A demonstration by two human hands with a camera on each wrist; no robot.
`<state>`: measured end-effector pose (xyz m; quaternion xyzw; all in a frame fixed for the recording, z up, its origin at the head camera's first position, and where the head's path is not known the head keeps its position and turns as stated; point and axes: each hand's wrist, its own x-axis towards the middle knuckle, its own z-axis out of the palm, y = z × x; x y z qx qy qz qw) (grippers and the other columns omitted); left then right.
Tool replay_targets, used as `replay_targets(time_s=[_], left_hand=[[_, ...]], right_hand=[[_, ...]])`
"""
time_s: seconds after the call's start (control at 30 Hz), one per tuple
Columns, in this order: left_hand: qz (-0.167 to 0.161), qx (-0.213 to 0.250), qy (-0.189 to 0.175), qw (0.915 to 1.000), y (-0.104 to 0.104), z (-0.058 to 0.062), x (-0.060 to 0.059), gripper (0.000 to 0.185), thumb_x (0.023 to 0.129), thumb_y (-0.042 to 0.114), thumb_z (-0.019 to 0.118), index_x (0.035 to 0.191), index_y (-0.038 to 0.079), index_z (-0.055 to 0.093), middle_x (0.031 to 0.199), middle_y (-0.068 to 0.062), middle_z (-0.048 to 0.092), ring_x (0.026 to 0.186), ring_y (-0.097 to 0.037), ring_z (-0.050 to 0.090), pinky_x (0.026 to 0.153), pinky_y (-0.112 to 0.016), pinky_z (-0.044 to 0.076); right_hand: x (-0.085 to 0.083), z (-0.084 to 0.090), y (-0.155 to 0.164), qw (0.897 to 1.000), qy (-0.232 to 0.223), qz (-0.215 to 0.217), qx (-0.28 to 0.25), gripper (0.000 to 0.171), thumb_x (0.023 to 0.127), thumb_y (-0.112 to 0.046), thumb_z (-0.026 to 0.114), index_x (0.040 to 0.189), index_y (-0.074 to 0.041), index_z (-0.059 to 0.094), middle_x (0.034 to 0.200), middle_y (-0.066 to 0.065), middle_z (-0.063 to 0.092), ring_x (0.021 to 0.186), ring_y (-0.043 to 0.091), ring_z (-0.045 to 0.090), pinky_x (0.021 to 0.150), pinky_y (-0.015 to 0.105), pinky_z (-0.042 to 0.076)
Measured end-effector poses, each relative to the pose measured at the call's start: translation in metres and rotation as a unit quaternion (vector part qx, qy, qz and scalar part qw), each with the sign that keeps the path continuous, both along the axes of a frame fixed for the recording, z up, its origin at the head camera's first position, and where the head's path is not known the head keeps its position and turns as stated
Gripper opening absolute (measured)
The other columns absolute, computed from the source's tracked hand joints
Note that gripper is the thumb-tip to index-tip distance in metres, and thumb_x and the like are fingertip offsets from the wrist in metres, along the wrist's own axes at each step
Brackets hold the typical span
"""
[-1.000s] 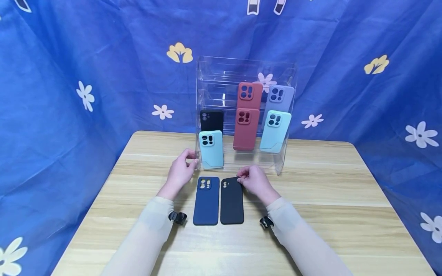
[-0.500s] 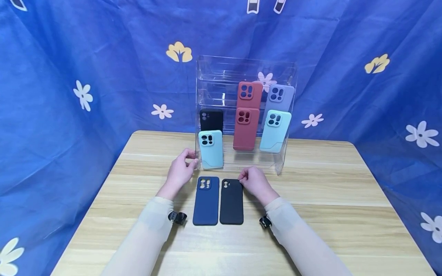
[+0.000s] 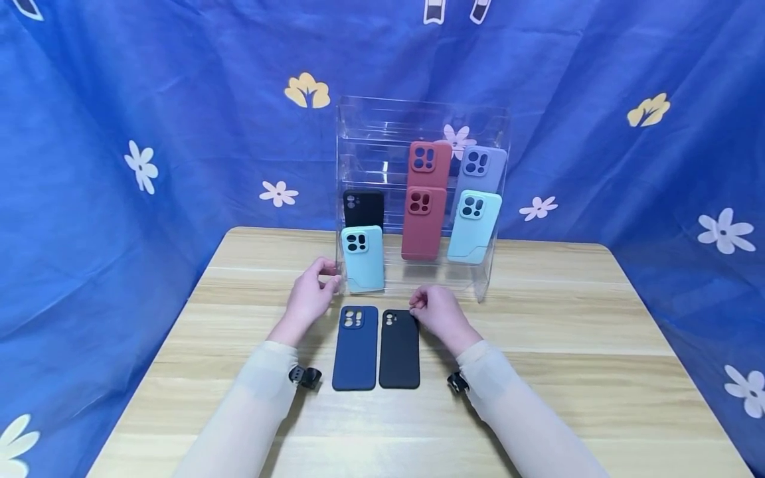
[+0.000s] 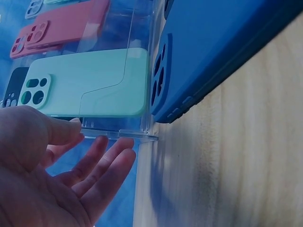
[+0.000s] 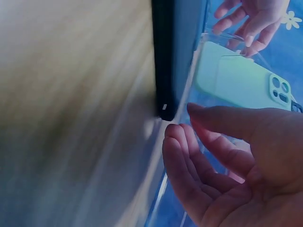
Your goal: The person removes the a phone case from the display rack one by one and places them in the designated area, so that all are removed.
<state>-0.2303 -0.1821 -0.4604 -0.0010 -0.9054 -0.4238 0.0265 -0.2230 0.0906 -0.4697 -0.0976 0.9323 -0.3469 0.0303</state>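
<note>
Table (image 3: 568,332) carrying rack (image 3: 393,219)

Before it, a blue case (image 3: 355,358) and a black case (image 3: 400,352) are lying side by side. I'm seeing the right hand (image 3: 441,313) hovering, loosely curled, holding nothing, near the black one's corner; the left hand (image 3: 307,295) is hanging relaxed at the rack's side.

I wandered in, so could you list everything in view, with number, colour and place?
Table: 1, tan, foreground
Curtain: 1, flowered blue, behind table
Stand: 1, clear, on table
Middle phone cases: 2, red, in stand
Front outer cases: 2, light blue, stand left and right
Back right case: 1, lilac, in stand
Back left case: 1, black, in stand
Flat left case: 1, dark blue, on table
Flat right case: 1, black, on table
Wrist devices: 2, black, on wrists
Sleeves: 2, whitish, forearms
Left hand: 1, bare, at stand's left
Right hand: 1, bare, by flat right case
</note>
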Motion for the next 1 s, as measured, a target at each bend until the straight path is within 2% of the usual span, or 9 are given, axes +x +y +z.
replay_targets(time_s=[0.27,0.63,0.87,1.0], left_hand=[[0.005,0.001,-0.003,1.0,0.0,0.001,-0.001,0.027,0.105,0.02,0.059,0.131,0.013,0.058,0.135,-0.013,0.066,0.097,-0.032,0.073,0.084,-0.046,0.058],[0.006,-0.001,0.001,1.0,-0.002,0.001,0.0,0.027,0.105,0.02,0.059,0.131,0.012,0.058,0.135,-0.013,0.066,0.096,-0.031,0.073,0.081,-0.044,0.058],[0.009,0.006,0.002,0.9999,-0.001,0.001,0.0,0.027,0.105,0.019,0.059,0.13,0.012,0.058,0.134,-0.013,0.066,0.096,-0.031,0.073,0.082,-0.045,0.059],[0.007,0.009,0.001,0.9999,0.001,-0.002,0.001,0.027,0.105,0.019,0.059,0.131,0.012,0.058,0.133,-0.014,0.066,0.095,-0.031,0.073,0.081,-0.043,0.059]], right_hand=[[-0.006,0.023,-0.006,0.998,0.051,0.016,-0.016,0.004,0.089,-0.009,0.077,0.093,-0.009,0.077,0.079,-0.002,0.071,0.071,0.009,0.064,0.072,0.029,0.056],[-0.021,0.058,-0.029,0.987,0.146,0.03,-0.051,0.021,0.09,-0.01,0.079,0.111,-0.01,0.076,0.106,0.008,0.075,0.088,0.017,0.072,0.083,0.032,0.061],[-0.033,0.072,-0.04,0.979,0.182,0.04,-0.084,0.032,0.092,-0.009,0.077,0.123,-0.011,0.073,0.119,0.008,0.071,0.1,0.023,0.072,0.091,0.038,0.061],[-0.035,0.079,-0.045,0.977,0.192,0.038,-0.08,0.037,0.092,-0.01,0.077,0.129,-0.014,0.071,0.125,0.007,0.068,0.104,0.023,0.071,0.092,0.037,0.06]])
